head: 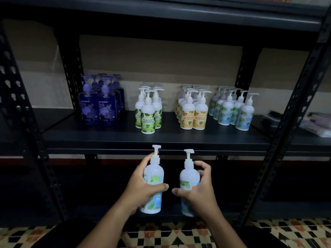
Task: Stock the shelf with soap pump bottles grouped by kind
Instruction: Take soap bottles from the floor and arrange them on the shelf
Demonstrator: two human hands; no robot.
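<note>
My left hand [143, 183] grips a white pump bottle with a blue and green label [154, 178], held upright below the shelf's front edge. My right hand [198, 188] grips a second white pump bottle [189, 176] whose label shows green, orange and blue; my fingers hide most of it. On the dark shelf board [114, 135] stand four groups: purple bottles [98, 108] at the left, green-label bottles [148, 115], orange-label bottles [192, 113], and blue-label bottles [232, 110] at the right.
Black perforated uprights [286, 122] frame the rack. An upper shelf [161, 15] hangs overhead. Wrapped items [315, 122] lie on the neighbouring shelf at the right. Patterned floor tiles [161, 235] lie below. Bare board runs in front of the groups and between them.
</note>
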